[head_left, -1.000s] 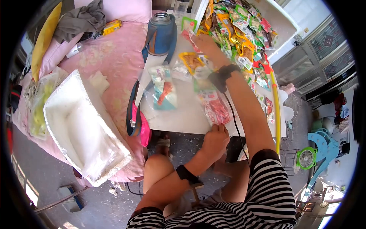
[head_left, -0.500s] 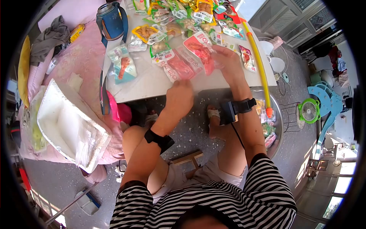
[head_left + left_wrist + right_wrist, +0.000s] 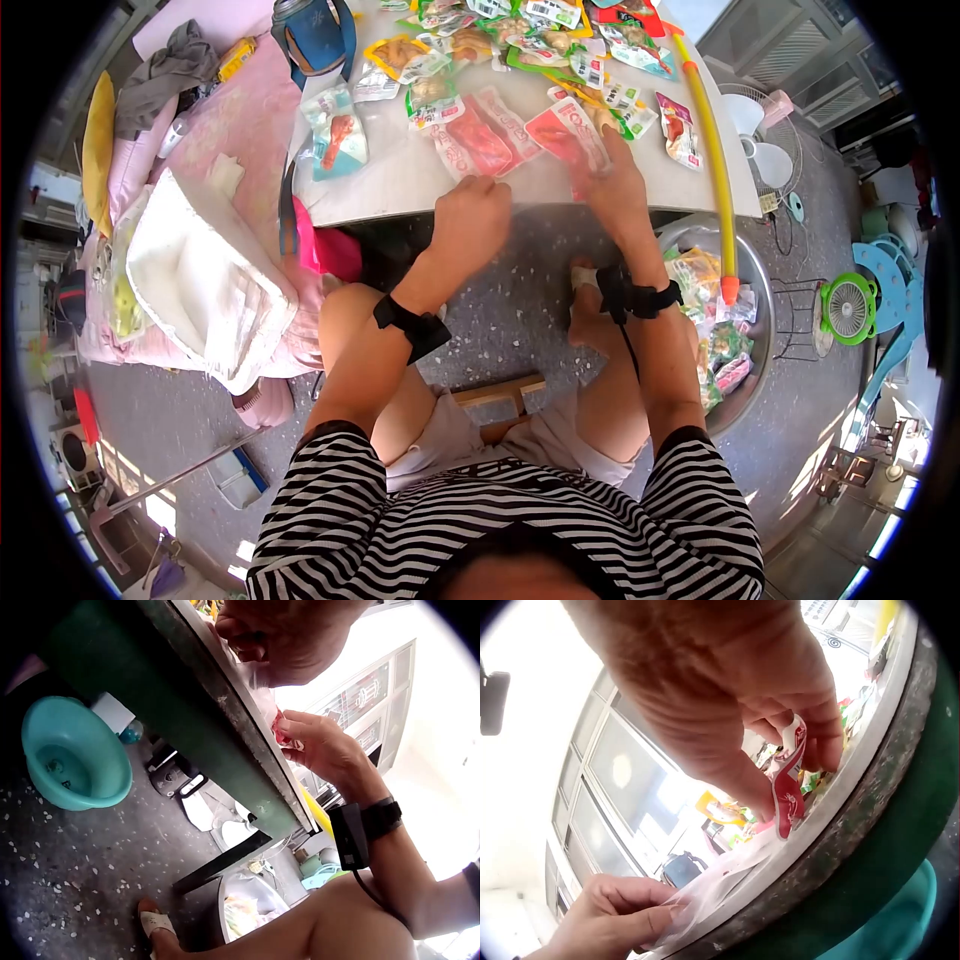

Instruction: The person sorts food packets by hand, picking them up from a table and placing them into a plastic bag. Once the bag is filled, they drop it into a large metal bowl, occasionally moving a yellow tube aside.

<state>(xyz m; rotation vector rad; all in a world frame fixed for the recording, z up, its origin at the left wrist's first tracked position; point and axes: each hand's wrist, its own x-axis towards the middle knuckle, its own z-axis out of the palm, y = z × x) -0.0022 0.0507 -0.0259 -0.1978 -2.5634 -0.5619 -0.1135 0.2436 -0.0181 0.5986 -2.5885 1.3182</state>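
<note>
At the table's near edge my left hand pinches the edge of a clear plastic bag. Inside that bag, flat on the table, lies a pink-and-white snack packet. My right hand holds another pink-and-red snack packet, just right of the bag. Seen from the right wrist, this packet stands on edge between thumb and fingers, close over the tabletop. A green-and-white packet touches the far end of the bag.
Many food packets lie heaped at the back. A teal-and-white packet lies left, a red one right. A yellow tube runs along the right edge, above a metal basin of packets. A foam box sits left.
My right hand has come back from the far side of the table with a pink packet, to beside the bag. My left hand stays at the bag's edge.
</note>
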